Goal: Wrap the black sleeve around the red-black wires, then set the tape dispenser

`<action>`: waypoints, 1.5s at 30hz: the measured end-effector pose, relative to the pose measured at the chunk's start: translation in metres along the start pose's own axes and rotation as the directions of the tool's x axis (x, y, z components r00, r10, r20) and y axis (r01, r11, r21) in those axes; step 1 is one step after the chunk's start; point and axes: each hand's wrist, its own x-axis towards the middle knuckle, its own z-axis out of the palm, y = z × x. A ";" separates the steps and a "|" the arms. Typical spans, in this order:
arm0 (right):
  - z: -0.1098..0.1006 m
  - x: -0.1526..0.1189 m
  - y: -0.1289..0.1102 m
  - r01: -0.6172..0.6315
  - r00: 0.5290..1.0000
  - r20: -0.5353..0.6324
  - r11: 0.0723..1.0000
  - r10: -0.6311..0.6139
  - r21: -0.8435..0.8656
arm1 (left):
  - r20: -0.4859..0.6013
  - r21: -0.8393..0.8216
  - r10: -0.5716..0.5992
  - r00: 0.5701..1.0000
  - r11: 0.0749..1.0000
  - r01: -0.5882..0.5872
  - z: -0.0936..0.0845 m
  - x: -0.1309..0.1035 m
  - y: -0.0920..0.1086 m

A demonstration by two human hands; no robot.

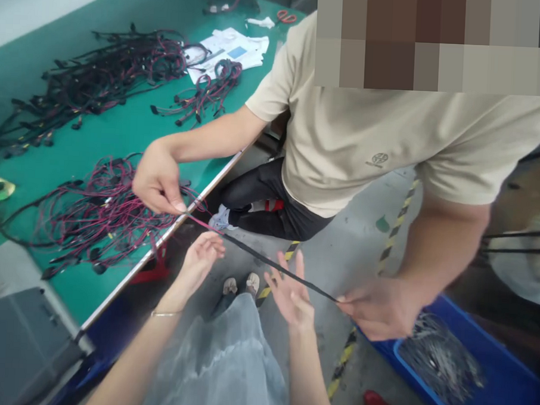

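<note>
A black-sleeved wire harness (pixel 271 263) with pink-red wires at one end is stretched at a slant in front of me. A co-worker's hand (pixel 159 177) pinches its wire end, and the co-worker's other hand (pixel 381 309) grips the far black end. My left hand (pixel 202 259) is just below the harness near the wire end, fingers loosely bent and holding nothing. Below the harness's middle, my right hand (pixel 293 294) has its fingers spread, some overlapping the sleeve in view. Whether they touch it I cannot tell.
The green table (pixel 125 121) on the left carries a tangle of red and black wires (pixel 103 213), a dark harness pile (pixel 101 76), papers (pixel 232 48) and orange-handled scissors (pixel 287 16). A blue bin (pixel 504 362) with grey strands stands at lower right. The co-worker (pixel 344 140) sits opposite.
</note>
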 end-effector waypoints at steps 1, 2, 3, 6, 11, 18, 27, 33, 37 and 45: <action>-0.006 0.009 0.004 0.047 0.999 0.017 0.997 -0.048 0.057 | 0.074 -0.132 -0.035 0.997 0.990 0.045 -0.001 0.006 -0.014; -0.011 0.017 0.007 0.081 0.996 0.022 0.991 -0.083 0.106 | 0.153 -0.243 -0.045 0.987 0.967 0.081 0.000 0.015 -0.025; -0.014 0.025 0.011 0.101 0.994 0.023 0.984 -0.106 0.149 | 0.232 -0.332 -0.035 0.972 0.937 0.112 0.002 0.026 -0.033; -0.019 0.044 0.021 0.114 0.988 0.067 0.957 -0.136 0.266 | 0.404 -0.518 0.067 0.912 0.839 0.168 0.014 0.060 -0.048; -0.022 0.058 0.024 0.144 0.955 0.193 0.922 -0.225 0.360 | 0.425 -0.749 0.318 0.848 0.649 0.132 0.040 0.081 -0.061; -0.002 0.056 0.010 0.253 0.962 0.033 0.933 -0.270 0.256 | 0.224 -0.821 0.088 0.971 0.554 0.139 0.060 0.065 -0.039; 0.033 0.061 0.015 0.332 0.931 0.094 0.924 -0.353 0.189 | -0.359 -0.451 -0.164 0.919 0.892 -0.016 0.054 0.026 -0.009; 0.055 0.046 0.022 0.350 0.924 -0.228 0.918 -0.307 0.184 | -0.384 -0.418 -0.211 0.899 0.908 0.035 0.057 0.014 0.007; 0.070 0.035 0.021 0.245 0.880 -0.462 0.939 -0.110 0.242 | -0.371 -0.431 -0.238 0.898 0.900 0.060 0.059 0.009 0.012; 0.089 0.011 -0.013 -0.009 0.784 -0.552 0.895 0.283 0.446 | -0.338 -0.391 -0.164 0.927 0.920 0.020 0.059 0.004 0.016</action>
